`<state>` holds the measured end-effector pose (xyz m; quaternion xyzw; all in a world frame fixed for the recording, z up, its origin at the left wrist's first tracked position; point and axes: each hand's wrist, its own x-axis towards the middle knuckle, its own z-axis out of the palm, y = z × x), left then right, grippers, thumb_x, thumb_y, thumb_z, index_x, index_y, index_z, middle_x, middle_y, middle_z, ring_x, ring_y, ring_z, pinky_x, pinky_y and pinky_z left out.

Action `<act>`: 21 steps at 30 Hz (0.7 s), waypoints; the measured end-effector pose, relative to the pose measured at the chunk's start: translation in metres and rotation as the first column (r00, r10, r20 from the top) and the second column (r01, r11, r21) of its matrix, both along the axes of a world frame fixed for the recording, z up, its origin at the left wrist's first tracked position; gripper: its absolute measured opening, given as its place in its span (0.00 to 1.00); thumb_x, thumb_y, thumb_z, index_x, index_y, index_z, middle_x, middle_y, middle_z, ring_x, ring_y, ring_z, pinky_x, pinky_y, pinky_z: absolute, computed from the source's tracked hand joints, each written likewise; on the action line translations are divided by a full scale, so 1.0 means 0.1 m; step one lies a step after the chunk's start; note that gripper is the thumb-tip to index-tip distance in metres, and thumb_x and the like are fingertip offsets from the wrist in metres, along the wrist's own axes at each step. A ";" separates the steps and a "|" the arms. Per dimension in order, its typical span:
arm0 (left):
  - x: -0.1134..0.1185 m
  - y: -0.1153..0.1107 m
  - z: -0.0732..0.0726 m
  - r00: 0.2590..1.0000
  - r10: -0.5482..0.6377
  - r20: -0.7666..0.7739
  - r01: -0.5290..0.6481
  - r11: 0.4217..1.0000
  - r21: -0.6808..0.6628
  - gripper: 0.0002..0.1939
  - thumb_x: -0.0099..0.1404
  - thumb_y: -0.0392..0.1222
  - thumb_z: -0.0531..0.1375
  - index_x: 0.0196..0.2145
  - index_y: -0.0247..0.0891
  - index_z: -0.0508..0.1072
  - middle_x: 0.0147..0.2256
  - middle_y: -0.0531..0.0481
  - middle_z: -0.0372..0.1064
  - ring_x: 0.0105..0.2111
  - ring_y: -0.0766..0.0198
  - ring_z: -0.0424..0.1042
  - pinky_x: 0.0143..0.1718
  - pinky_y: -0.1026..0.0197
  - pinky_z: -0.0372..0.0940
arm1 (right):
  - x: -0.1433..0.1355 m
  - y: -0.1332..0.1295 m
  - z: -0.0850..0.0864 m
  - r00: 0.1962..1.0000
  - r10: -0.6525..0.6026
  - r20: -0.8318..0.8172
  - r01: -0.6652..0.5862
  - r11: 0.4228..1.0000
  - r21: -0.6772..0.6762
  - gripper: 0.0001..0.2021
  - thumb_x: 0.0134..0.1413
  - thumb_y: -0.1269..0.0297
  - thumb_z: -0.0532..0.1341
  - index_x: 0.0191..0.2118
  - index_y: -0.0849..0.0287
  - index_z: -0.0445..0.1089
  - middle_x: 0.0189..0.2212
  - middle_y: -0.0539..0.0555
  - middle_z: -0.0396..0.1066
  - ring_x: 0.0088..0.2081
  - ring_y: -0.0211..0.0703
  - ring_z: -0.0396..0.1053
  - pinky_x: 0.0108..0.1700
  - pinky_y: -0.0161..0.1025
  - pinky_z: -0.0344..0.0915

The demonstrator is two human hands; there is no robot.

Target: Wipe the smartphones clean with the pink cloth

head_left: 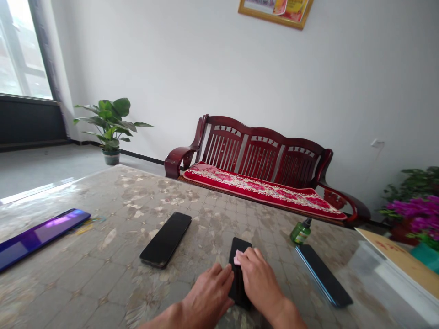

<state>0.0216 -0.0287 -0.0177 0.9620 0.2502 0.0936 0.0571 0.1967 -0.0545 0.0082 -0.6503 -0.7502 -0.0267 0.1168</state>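
Observation:
A black smartphone (239, 244) lies flat on the table directly before me, its lower part partly covered by my hands. My left hand (211, 290) grips its left edge, with the fingers bent together and the thumb low near the bottom end. On the phone's upper screen, my right hand (259, 276) pinches a small pink cloth (237, 257) and presses it to the glass. Another black smartphone (166, 240) lies to the left of my hands. To the right is a dark phone with a blue edge (324, 276), beside a small green spray bottle (301, 232).
The table (113, 237) has a patterned, glossy cover. A purple-blue phone (41, 235) lies at far left. At right stands a clear plastic box (380, 274) near a tan board (401, 258). Beyond the table are a red wooden bench (260, 155) and a potted plant (111, 123).

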 end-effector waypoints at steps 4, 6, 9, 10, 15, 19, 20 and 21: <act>0.00 0.00 -0.02 1.000 -0.017 -0.014 0.017 1.000 0.017 0.17 0.70 0.47 0.58 0.52 0.33 0.69 0.52 0.41 0.68 0.52 0.52 0.65 0.54 0.53 0.60 | 0.01 -0.02 0.02 1.000 0.010 0.002 -0.010 1.000 0.000 0.20 0.62 0.76 0.48 0.49 0.54 0.73 0.41 0.54 0.71 0.45 0.45 0.65 0.48 0.37 0.61; -0.01 0.01 -0.05 1.000 -0.025 -0.013 0.026 0.999 0.037 0.19 0.72 0.47 0.56 0.53 0.32 0.69 0.54 0.40 0.67 0.54 0.51 0.64 0.56 0.53 0.59 | 0.05 0.11 0.02 1.000 -0.016 0.005 0.016 1.000 0.013 0.20 0.62 0.76 0.48 0.48 0.54 0.74 0.41 0.55 0.72 0.45 0.45 0.66 0.48 0.37 0.61; -0.01 0.01 -0.07 1.000 -0.016 -0.006 0.016 0.999 0.042 0.21 0.72 0.48 0.55 0.55 0.30 0.67 0.56 0.38 0.65 0.55 0.51 0.63 0.56 0.53 0.59 | 0.09 0.32 0.04 0.999 -0.048 0.016 0.048 0.999 0.022 0.20 0.62 0.77 0.48 0.47 0.55 0.75 0.42 0.55 0.72 0.46 0.46 0.66 0.50 0.38 0.61; -0.01 0.01 -0.07 1.000 -0.009 -0.003 0.009 0.999 0.038 0.22 0.72 0.49 0.55 0.55 0.30 0.67 0.56 0.37 0.65 0.54 0.51 0.64 0.56 0.53 0.59 | 0.09 0.36 0.04 0.999 -0.049 0.018 0.049 0.999 0.019 0.20 0.62 0.76 0.48 0.47 0.56 0.75 0.42 0.55 0.72 0.46 0.46 0.66 0.50 0.38 0.60; 0.01 -0.02 -0.02 0.999 0.038 -0.002 -0.038 0.999 0.005 0.21 0.70 0.48 0.57 0.55 0.32 0.68 0.54 0.40 0.68 0.51 0.51 0.66 0.55 0.53 0.60 | 0.01 0.21 0.03 1.000 -0.014 0.025 0.014 1.000 -0.002 0.19 0.63 0.75 0.48 0.47 0.55 0.74 0.40 0.55 0.72 0.45 0.46 0.66 0.48 0.37 0.61; 0.01 -0.02 0.02 0.998 0.053 -0.037 -0.054 0.998 -0.028 0.21 0.70 0.49 0.57 0.55 0.33 0.68 0.53 0.41 0.68 0.50 0.52 0.66 0.55 0.54 0.61 | -0.06 0.04 0.02 0.999 0.035 0.012 -0.034 0.999 -0.011 0.17 0.63 0.75 0.49 0.46 0.54 0.73 0.40 0.54 0.71 0.45 0.46 0.65 0.46 0.37 0.61; 0.01 -0.02 0.01 0.998 0.050 -0.037 -0.051 0.998 -0.027 0.21 0.71 0.49 0.56 0.55 0.33 0.68 0.53 0.41 0.68 0.50 0.52 0.66 0.55 0.54 0.60 | -0.06 0.05 0.02 0.999 0.036 0.013 -0.035 0.999 -0.010 0.17 0.63 0.75 0.49 0.46 0.54 0.73 0.40 0.54 0.71 0.45 0.46 0.65 0.46 0.37 0.61; 0.01 -0.02 0.00 0.998 0.047 -0.033 -0.048 0.999 -0.020 0.21 0.71 0.49 0.56 0.55 0.33 0.68 0.53 0.41 0.68 0.51 0.52 0.66 0.55 0.53 0.60 | -0.05 0.08 0.03 0.999 0.029 0.016 -0.029 1.000 -0.006 0.17 0.63 0.75 0.49 0.46 0.54 0.73 0.41 0.54 0.71 0.45 0.46 0.65 0.47 0.37 0.61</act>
